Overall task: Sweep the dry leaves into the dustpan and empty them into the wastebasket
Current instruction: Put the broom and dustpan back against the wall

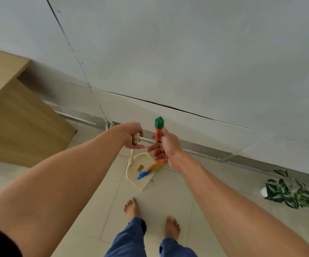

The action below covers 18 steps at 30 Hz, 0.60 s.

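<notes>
Left hand is curled tight around the knobbed top of the dustpan's cream handle, fingers wrapped over it just left of centre frame. Right hand grips the broom by its orange shaft, a green carrot-top cap poking up above the fist, a couple of fingers pointing loosely toward the left hand. The two hands sit close together, not touching.

Below them, the cream dustpan rests on the pale tiled floor, its open mouth toward the lower part of the frame. The broom's orange, green and blue bristles lie across the pan's right side. Whether any dry leaves are in the pan cannot be told; one tiny dark speck sits on the tile just beside its lip.

Bottom centre, two bare feet and blue trouser legs. Lower right, a heap of green variegated foliage near the white wall. Upper left, a light wooden cabinet.
</notes>
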Available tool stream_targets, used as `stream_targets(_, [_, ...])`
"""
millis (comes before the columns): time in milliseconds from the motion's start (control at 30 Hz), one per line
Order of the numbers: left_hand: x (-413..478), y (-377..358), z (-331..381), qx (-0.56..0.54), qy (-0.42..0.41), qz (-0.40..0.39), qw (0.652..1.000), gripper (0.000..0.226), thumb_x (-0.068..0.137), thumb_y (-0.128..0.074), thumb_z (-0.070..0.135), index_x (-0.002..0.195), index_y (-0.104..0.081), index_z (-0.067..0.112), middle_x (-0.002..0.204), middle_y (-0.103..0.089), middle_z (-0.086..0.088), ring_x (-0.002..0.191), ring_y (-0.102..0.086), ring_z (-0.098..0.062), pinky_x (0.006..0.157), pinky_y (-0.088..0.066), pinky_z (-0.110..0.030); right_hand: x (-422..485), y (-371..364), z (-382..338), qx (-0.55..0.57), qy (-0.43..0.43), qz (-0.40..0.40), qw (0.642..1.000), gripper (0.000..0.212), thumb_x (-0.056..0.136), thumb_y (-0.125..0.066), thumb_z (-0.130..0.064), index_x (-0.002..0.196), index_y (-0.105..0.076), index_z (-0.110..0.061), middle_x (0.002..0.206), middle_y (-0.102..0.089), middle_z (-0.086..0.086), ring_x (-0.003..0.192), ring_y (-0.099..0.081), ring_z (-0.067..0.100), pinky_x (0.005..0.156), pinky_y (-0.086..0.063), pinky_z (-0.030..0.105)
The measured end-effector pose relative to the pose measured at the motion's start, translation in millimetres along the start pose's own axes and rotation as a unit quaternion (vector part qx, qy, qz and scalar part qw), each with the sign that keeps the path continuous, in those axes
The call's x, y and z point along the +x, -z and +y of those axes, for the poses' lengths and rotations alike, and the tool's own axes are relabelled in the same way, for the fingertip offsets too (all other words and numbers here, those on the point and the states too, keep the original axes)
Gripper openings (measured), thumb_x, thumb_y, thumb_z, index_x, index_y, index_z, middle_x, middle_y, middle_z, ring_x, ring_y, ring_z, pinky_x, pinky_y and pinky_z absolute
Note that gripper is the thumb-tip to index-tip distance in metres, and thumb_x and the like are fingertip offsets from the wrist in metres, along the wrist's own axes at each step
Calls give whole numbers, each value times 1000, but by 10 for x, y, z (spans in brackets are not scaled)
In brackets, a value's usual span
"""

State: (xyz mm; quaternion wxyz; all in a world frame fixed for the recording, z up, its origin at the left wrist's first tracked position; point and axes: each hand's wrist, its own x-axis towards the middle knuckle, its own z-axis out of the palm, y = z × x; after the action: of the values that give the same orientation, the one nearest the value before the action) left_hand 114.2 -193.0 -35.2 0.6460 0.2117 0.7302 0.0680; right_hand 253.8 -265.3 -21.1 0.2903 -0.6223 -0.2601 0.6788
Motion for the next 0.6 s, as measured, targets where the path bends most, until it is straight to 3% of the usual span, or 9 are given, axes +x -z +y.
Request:
stream_targets(67, [27,90,76,44,-10,10,999,30,95,-52,5,124,-51,-2,100,-50,-12,83,-56,-24,88,-62,-42,115,-138,-32,-3,13,4,1000,52,99,-28,-57,103,-61,-18,77,-73,23,40,-55,19,39,-46,24])
stream_targets(133, [64,166,139,71,-26,30,997,30,95,-52,6,124,-51,0,97,-49,-12,83,-57,-27,91,-60,-44,214,-239,-62,-8,23,15,1000,53,99,-27,-55,105,-62,-16,79,-74,23,41,-55,19,39,-46,23])
stream_targets(200, [126,222,191,97,-53,58,992,27,94,-53,9,120,-53,2,103,-53,-12,100,-63,-31,85,-62,-44,296,-306,-104,-7,31,21,999,47,100,-29,-46,105,-62,-13,76,-74,22,41,-55,19,40,-47,24])
stream_targets(233, [148,242,206,108,-68,79,989,23,94,-54,11,116,-56,3,99,-55,-11,99,-65,-31,80,-63,-42,323,-322,-127,-2,34,19,999,42,99,-30,-38,105,-62,-11,75,-74,21,41,-55,19,40,-47,24])
stream_targets(367, [246,365,245,174,-132,195,956,17,88,-58,23,84,-57,6,74,-61,-7,59,-65,-19,47,-52,-17,402,-355,-218,21,48,0,999,31,91,-36,-16,106,-63,-10,75,-74,22,44,-59,21,41,-49,26])
stream_targets(433, [294,401,239,189,-166,232,939,17,85,-60,20,74,-52,9,70,-57,-3,56,-57,-15,45,-45,-14,422,-364,-233,-40,71,-9,997,27,90,-41,-8,103,-61,-20,77,-75,17,48,-63,21,43,-51,28])
stream_targets(500, [328,412,216,216,-198,257,921,20,84,-60,13,68,-48,11,64,-49,0,54,-46,-13,44,-37,-16,432,-388,-236,-172,109,8,979,18,93,-52,-14,94,-57,-31,74,-75,10,48,-66,19,44,-53,29])
stream_targets(600, [350,433,188,278,-243,264,891,17,90,-62,13,74,-57,11,63,-50,1,54,-46,-12,46,-35,-19,475,-458,-273,-360,173,66,914,15,96,-55,-33,82,-57,-30,64,-70,1,47,-66,15,47,-56,30])
